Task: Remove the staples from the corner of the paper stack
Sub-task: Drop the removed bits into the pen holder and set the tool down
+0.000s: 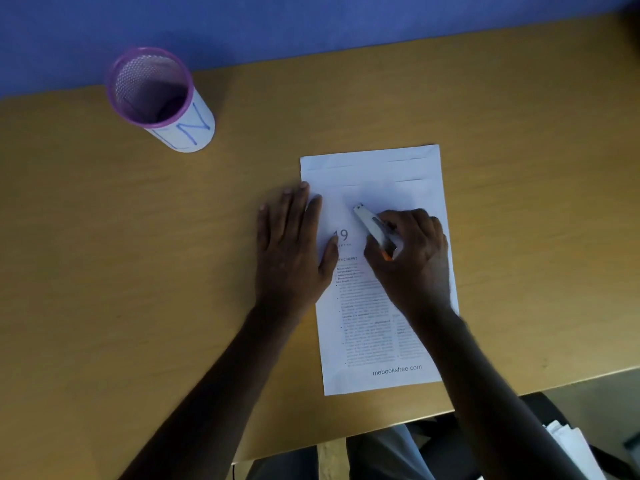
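Note:
A white printed paper stack lies on the wooden desk, its sheets fanned slightly at the far edge. My left hand rests flat, palm down, across the stack's left edge, fingers spread, thumb on the page. My right hand grips a white staple remover with an orange part near the palm. Its tip points up and left, over the upper part of the top page. I cannot make out any staple.
A purple mesh pen cup with a white paper label stands at the far left of the desk. A blue wall runs behind. The desk's near edge is at the lower right, with loose white papers below it.

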Action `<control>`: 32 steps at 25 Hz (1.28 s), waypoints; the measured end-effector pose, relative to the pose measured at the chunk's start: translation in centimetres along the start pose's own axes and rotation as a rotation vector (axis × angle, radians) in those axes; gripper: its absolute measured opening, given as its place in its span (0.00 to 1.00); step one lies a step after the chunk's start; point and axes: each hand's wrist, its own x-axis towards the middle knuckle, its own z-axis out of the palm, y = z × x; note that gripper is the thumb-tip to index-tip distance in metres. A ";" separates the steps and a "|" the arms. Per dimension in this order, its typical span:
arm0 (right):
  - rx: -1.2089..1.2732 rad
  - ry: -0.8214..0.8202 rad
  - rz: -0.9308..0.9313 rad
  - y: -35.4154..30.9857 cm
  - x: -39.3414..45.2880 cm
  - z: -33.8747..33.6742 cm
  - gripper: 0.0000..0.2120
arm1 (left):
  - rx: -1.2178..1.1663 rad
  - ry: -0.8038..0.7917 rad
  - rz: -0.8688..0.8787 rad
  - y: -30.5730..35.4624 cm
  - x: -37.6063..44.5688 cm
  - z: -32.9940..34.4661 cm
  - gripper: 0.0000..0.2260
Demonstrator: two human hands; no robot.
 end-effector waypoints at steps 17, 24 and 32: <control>-0.080 0.202 0.196 7.5 21.0 -1.8 0.23 | -0.039 0.040 0.004 -0.1 0.1 0.2 0.26; 0.010 0.227 0.230 6.7 17.8 -2.8 0.28 | -0.038 0.039 0.004 0.1 0.1 0.3 0.26; 0.121 0.196 0.468 4.7 1.0 -2.7 0.19 | -0.027 0.039 -0.007 0.3 0.2 0.1 0.26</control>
